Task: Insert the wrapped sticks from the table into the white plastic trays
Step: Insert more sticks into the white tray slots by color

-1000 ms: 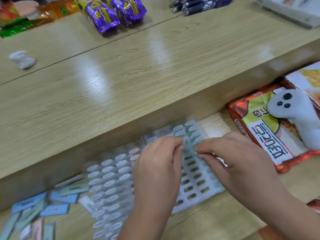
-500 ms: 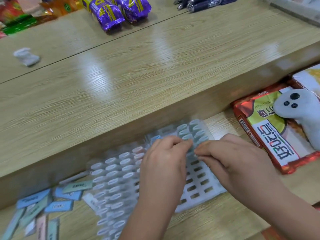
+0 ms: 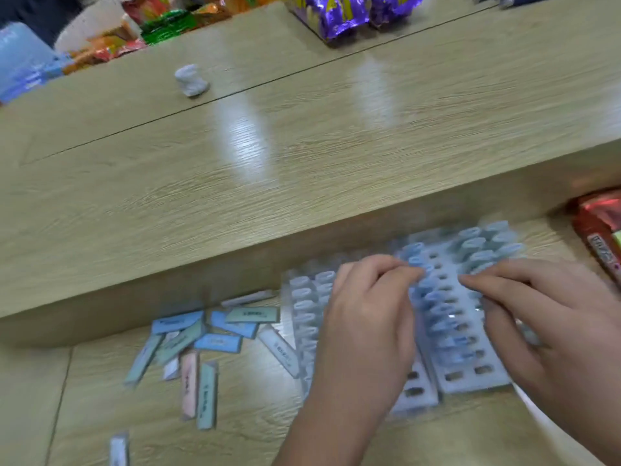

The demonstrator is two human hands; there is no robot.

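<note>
Loose wrapped sticks [image 3: 201,344] lie scattered at the lower left of the surface [image 3: 235,432]. At centre right, your left grip [image 3: 366,331] pinches a blue stick [image 3: 414,250] standing in the white plastic trays [image 3: 470,381]. Your right grip [image 3: 554,331] lies curled over their right side, and blur hides whether it holds anything. Farther off, purple packets [image 3: 353,15] sit at the top.

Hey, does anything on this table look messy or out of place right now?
Yes. The wrapped sticks left of the white trays lie jumbled at all angles, some overlapping, and one stray stick sits apart near the bottom edge. A crumpled grey wad lies alone on the upper counter.
</note>
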